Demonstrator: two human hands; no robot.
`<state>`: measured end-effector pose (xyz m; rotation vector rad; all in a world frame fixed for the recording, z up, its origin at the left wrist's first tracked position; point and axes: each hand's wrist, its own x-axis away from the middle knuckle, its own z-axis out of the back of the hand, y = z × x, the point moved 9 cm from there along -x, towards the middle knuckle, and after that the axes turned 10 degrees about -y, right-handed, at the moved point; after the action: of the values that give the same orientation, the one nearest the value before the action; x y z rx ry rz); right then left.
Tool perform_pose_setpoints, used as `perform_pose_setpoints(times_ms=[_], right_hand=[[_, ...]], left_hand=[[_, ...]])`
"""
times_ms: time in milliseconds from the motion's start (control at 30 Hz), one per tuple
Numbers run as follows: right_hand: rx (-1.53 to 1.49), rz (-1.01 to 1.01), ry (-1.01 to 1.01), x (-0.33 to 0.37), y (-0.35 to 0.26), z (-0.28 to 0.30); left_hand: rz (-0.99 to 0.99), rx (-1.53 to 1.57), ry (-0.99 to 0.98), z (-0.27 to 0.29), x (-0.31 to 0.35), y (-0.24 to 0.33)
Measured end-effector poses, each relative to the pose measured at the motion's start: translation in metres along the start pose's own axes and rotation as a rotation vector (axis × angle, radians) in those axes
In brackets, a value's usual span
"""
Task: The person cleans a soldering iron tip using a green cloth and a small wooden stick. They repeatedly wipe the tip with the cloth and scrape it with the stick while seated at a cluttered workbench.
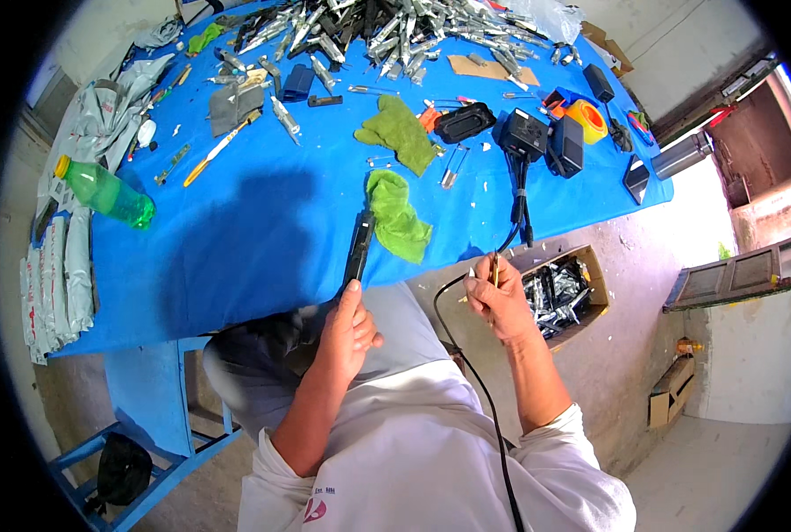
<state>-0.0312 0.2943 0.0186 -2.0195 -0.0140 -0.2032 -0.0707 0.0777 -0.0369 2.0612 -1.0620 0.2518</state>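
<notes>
My left hand [349,335] is closed round the lower end of a slim black bar-shaped device [358,246], held upright at the table's near edge. Its upper end is beside a bright green cloth [399,217]. Off the table's front edge, my right hand [500,300] pinches a thin yellowish rod-like tool [495,269]; a small whitish tip shows by the fingers, and the exact kind is unclear. A black cable [453,332] passes beside that hand and runs down over my shirt. Further back lies a darker green cloth [397,133].
A large pile of grey and black devices [404,35] covers the back of the blue table [236,257]. Black boxes with cables [524,135], orange tape [587,121] and a metal flask [681,154] are right. A green bottle [107,191] lies left. A carton of parts [599,284] is below right.
</notes>
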Motion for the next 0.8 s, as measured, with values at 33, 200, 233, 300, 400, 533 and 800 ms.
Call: perform_pose_setpoints(times_ms=[33,200,233,300,400,533,800], right_hand=[[0.046,-0.017,0.019,0.001,-0.009,-0.006],[0.3,-0.09,0.028,0.01,-0.005,0.009],[0.354,-0.115,0.046,0.014,-0.003,0.017],[0.467,-0.129,0.074,0.019,-0.001,0.028],[0.49,-0.156,0.128,0.023,0.006,0.045],[0.569,-0.029,0.246,0.027,0.002,0.059],[0.436,-0.184,0.278,0.031,-0.003,0.063]], left_hand=[[-0.001,0.003,-0.009,0.0,0.0,0.0],[0.002,0.014,-0.019,0.001,-0.001,-0.003],[0.002,0.012,-0.017,0.001,-0.001,-0.003],[0.003,0.006,-0.016,0.001,-0.001,-0.002],[0.008,-0.001,-0.008,0.0,-0.001,-0.001],[0.023,0.009,-0.007,0.0,-0.001,-0.003],[0.005,0.009,-0.02,0.001,-0.001,-0.002]])
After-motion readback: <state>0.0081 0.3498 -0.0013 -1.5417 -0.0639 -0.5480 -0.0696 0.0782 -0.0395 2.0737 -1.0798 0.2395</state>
